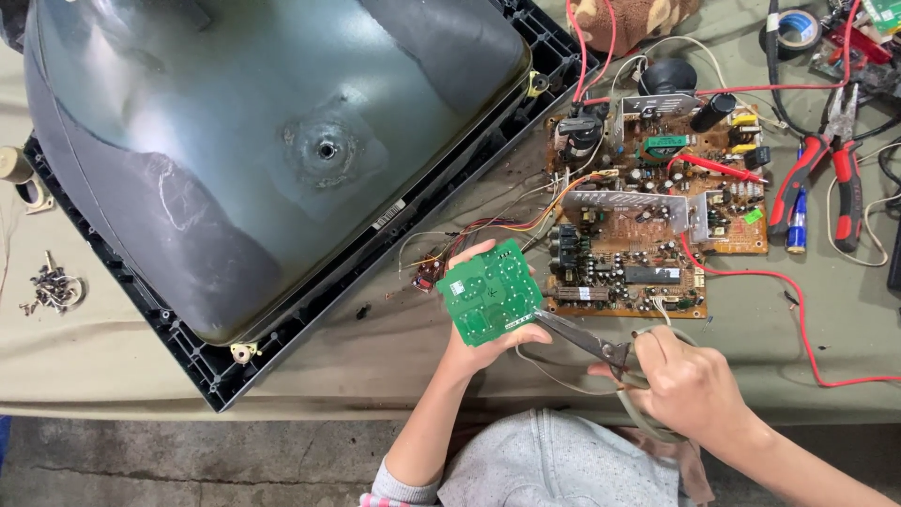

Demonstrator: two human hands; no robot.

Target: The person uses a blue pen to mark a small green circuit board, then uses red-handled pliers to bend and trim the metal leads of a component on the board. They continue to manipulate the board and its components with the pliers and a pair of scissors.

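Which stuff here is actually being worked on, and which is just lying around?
In use:
left hand
small green circuit board
right hand
scissors

Lying about:
picture tube
brown circuit board
red-handled pliers
tape roll
loose screws

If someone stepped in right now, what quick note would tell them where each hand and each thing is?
Left hand: holds the small green circuit board up over the table edge.
Right hand: grips scissors, blade tips at the board's lower right edge.
Nearby: large brown circuit board flat on the cloth, wires running toward the green board; picture tube face down to the left.
Done: cannot tell whether anything has been cut.
Left: green board appears not yet freed from its wires.
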